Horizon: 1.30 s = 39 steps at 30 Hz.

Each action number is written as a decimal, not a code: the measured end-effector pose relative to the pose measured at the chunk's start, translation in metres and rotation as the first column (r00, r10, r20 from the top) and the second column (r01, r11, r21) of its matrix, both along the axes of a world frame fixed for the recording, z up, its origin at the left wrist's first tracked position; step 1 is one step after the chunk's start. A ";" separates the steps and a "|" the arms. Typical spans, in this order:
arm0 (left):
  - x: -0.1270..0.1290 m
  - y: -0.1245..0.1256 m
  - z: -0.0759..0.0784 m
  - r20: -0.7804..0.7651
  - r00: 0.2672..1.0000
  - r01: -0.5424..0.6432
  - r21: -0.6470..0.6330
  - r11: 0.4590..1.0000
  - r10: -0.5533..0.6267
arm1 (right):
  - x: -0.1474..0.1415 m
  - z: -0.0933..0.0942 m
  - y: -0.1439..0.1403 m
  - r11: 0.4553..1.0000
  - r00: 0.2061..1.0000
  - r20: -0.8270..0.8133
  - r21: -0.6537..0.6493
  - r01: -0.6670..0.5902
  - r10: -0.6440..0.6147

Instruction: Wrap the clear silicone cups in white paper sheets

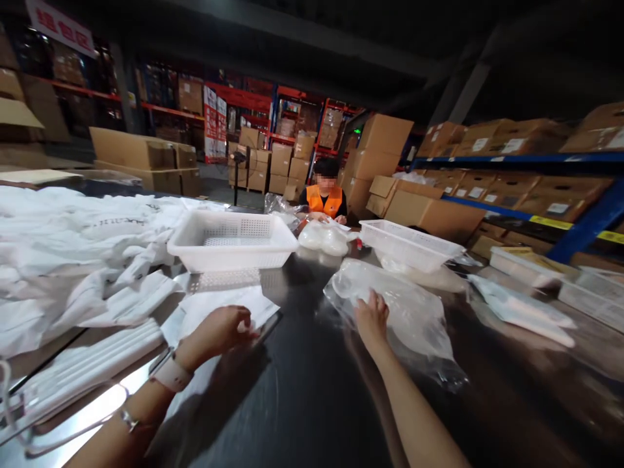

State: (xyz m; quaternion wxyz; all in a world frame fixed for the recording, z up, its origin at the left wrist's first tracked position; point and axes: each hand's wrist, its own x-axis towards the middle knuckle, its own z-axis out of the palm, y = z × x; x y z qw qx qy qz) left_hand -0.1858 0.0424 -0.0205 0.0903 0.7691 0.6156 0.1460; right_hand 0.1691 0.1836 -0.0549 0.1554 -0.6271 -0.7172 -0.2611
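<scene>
Clear plastic crinkling under our right hand (371,318), fingers spread flat, pressing one transparent bag (400,318) lying on dark tabletop (312,403) right of centre. Our left hand (221,328) curling loosely, fingertips touching one white folded sheet (219,305); grasp itself we cannot tell. We are counting two white mesh baskets (234,240), one garment pile (73,247) at left, one person in orange vest (325,198) sitting opposite.

This is a warehouse packing station. Around the dark packing table (312,390) stand tall steel racks (560,214) loaded with cardboard cartons (385,136); beyond its far end a person in an orange vest (325,200) works among white baskets (233,240).
</scene>
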 end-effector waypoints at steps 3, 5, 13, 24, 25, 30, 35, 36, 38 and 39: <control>0.002 0.001 -0.008 -0.127 0.979 -0.150 0.074 0.986 0.159 | 0.001 -0.002 0.004 0.997 0.997 0.025 -0.034 -0.074 0.075; 0.002 0.003 -0.014 -0.159 0.967 -0.193 0.043 0.980 0.197 | 0.001 -0.003 0.005 0.994 0.995 0.028 -0.054 -0.095 0.097; 0.007 0.007 -0.021 -0.177 0.962 -0.210 0.022 0.978 0.210 | -0.001 0.004 -0.005 0.996 0.992 -0.095 0.034 -0.080 0.083; 0.008 0.004 -0.020 -0.177 0.959 -0.223 0.018 0.975 0.223 | 0.008 0.035 -0.011 0.992 0.886 -0.446 0.061 -0.109 0.125; 0.006 0.004 -0.019 -0.172 0.957 -0.234 0.022 0.972 0.235 | 0.005 0.038 -0.015 0.988 0.891 -0.429 0.033 -0.149 0.149; 0.002 0.003 -0.007 -0.146 0.921 -0.349 0.110 0.931 0.362 | -0.021 0.037 -0.041 0.902 0.926 -0.282 -0.277 -0.330 0.252; 0.003 -0.004 0.003 -0.094 0.872 -0.434 0.308 0.847 0.481 | -0.043 0.025 -0.059 0.876 0.992 -0.100 -0.467 -0.116 0.079; 0.003 -0.005 0.002 -0.080 0.880 -0.417 0.342 0.842 0.468 | -0.045 0.025 -0.060 0.878 0.995 -0.080 -0.471 -0.086 0.054; 0.000 -0.003 -0.002 -0.017 0.906 -0.382 0.398 0.834 0.423 | -0.046 0.027 -0.058 0.883 0.997 -0.067 -0.467 -0.057 0.029; -0.001 -0.001 -0.004 0.034 0.918 -0.373 0.419 0.828 0.396 | -0.045 0.030 -0.056 0.882 0.998 -0.065 -0.468 -0.045 0.017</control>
